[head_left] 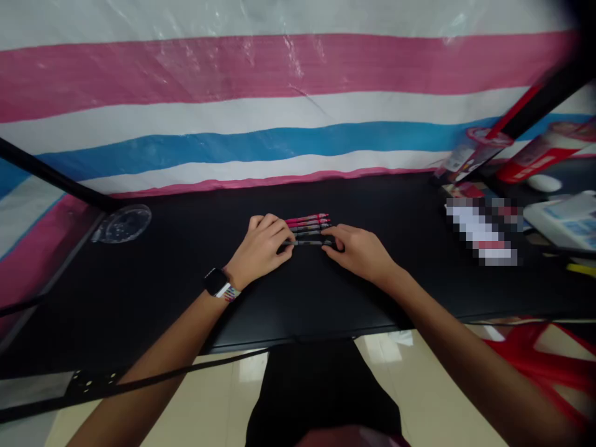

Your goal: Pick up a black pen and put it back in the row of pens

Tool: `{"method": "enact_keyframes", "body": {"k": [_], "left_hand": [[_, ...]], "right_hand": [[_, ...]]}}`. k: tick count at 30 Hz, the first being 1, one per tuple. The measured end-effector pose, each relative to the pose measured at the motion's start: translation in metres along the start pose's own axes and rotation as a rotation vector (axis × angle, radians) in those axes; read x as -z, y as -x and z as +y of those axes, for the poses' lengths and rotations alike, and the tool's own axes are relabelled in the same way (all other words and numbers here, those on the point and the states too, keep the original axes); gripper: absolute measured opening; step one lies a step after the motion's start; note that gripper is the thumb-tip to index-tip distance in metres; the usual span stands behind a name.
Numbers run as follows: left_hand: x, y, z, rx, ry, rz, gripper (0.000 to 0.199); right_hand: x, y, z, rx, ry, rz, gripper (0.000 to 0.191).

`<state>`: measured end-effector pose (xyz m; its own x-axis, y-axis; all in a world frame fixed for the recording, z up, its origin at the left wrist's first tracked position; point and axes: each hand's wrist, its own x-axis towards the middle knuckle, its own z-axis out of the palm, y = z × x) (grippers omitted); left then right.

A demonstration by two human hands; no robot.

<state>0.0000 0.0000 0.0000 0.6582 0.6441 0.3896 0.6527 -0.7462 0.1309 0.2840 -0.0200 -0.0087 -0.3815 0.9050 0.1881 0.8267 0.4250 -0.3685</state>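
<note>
Black clothing, left hand and right hand tight on one slim pen, blurred white lettering on red canister.

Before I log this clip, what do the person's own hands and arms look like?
Both the left hand and right hand are ungloved, and no sleeves show on the forearms. The left wrist wears a smartwatch with a squarish black screen and a multicoloured patterned strap, white next to the case. The right wrist has nothing on it.
</note>
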Motion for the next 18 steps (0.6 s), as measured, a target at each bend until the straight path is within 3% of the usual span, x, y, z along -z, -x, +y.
{"method": "enact_keyframes", "body": {"k": [5,11,18], "left_hand": [[0.004,-0.001,0.004,0.05,0.043,0.009,0.004],[0.005,-0.007,0.003,0.121,0.135,0.025,0.004],[0.0,0.0,0.002,0.09,0.106,-0.006,0.016]], "right_hand": [[-0.001,0.004,0.005,0.043,-0.026,0.05,0.013],[-0.005,0.002,0.013,0.088,-0.081,0.081,0.012],[-0.005,0.002,0.017,0.101,-0.232,0.131,0.014]]}}
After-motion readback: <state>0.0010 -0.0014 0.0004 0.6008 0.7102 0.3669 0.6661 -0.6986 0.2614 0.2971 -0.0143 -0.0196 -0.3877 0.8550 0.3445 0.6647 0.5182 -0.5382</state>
